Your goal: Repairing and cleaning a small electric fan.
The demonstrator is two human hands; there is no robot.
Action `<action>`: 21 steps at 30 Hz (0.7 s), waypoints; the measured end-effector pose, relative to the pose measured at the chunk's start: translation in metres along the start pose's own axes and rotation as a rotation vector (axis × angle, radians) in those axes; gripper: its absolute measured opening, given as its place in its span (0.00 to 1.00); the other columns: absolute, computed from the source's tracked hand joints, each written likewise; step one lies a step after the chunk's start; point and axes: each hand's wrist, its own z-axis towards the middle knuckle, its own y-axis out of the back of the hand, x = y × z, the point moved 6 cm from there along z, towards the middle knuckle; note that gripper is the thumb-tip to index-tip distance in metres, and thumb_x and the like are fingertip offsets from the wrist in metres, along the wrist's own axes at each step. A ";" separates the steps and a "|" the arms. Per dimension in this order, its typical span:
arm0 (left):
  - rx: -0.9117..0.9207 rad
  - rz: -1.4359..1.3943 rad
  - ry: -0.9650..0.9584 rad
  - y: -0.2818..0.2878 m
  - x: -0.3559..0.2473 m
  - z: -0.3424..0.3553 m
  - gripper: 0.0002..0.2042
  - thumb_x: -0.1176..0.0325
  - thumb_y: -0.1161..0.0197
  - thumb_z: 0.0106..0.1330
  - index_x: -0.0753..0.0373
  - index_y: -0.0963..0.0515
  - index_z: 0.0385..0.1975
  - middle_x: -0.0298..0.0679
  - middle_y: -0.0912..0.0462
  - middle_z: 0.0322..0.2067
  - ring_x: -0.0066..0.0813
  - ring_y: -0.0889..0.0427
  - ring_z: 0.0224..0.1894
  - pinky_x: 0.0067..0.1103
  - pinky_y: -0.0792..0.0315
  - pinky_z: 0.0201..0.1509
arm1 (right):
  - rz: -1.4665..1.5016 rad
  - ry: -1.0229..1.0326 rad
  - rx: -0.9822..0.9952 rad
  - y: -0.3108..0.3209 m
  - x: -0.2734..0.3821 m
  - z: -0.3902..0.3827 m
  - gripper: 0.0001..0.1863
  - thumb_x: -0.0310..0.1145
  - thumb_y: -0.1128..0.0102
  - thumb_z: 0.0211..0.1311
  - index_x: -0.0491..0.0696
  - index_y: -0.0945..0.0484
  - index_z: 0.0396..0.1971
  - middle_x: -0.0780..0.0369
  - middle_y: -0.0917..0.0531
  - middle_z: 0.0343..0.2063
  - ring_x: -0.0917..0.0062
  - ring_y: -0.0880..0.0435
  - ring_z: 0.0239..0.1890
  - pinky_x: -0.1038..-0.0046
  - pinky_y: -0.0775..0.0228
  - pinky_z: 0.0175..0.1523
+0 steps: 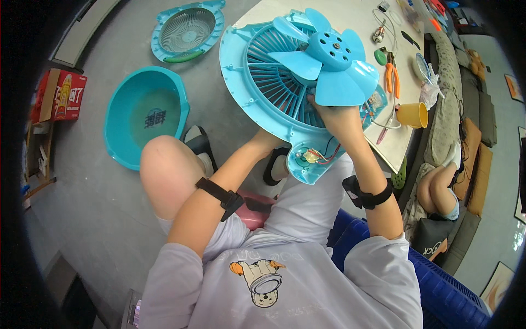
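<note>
Propeller (331, 50) of light-blue plastic, one, tops one round, slatted light-blue housing (234, 71) over one cream table's (402, 143) edge; left hand (267, 138) beneath, right hand (341, 118) between both; fingers mostly hidden, grip untellable.

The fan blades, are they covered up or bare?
Bare: no cover lies over the front of the blue fan blades; the slatted grille shows behind them, near the right hand.

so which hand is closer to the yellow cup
Right. The right hand is just left of the yellow cup, partly hidden by the fan blades; the left hand is farther left, partly hidden by the blue fan housing.
</note>
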 end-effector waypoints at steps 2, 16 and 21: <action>0.053 -0.241 -0.058 0.002 0.007 0.010 0.28 0.66 0.40 0.64 0.59 0.40 0.64 0.39 0.28 0.54 0.26 0.26 0.52 0.25 0.27 0.52 | 0.117 -0.140 0.060 -0.008 -0.010 0.004 0.16 0.34 0.29 0.50 0.42 0.22 0.35 0.58 0.17 0.32 0.71 0.19 0.35 0.69 0.27 0.40; 0.003 -0.017 -0.283 0.004 0.013 0.013 0.28 0.67 0.42 0.66 0.64 0.42 0.65 0.42 0.29 0.55 0.26 0.28 0.54 0.26 0.29 0.56 | 0.222 -0.138 -0.028 0.000 0.002 -0.006 0.06 0.18 0.47 0.57 0.37 0.25 0.34 0.56 0.19 0.27 0.72 0.16 0.24 0.72 0.24 0.30; -0.012 -0.105 -0.168 0.008 0.027 0.020 0.30 0.68 0.41 0.65 0.65 0.44 0.65 0.42 0.30 0.56 0.26 0.28 0.54 0.26 0.29 0.57 | 0.328 -0.162 -0.061 0.002 0.002 -0.005 0.05 0.17 0.48 0.56 0.36 0.25 0.32 0.56 0.19 0.24 0.72 0.16 0.23 0.72 0.25 0.28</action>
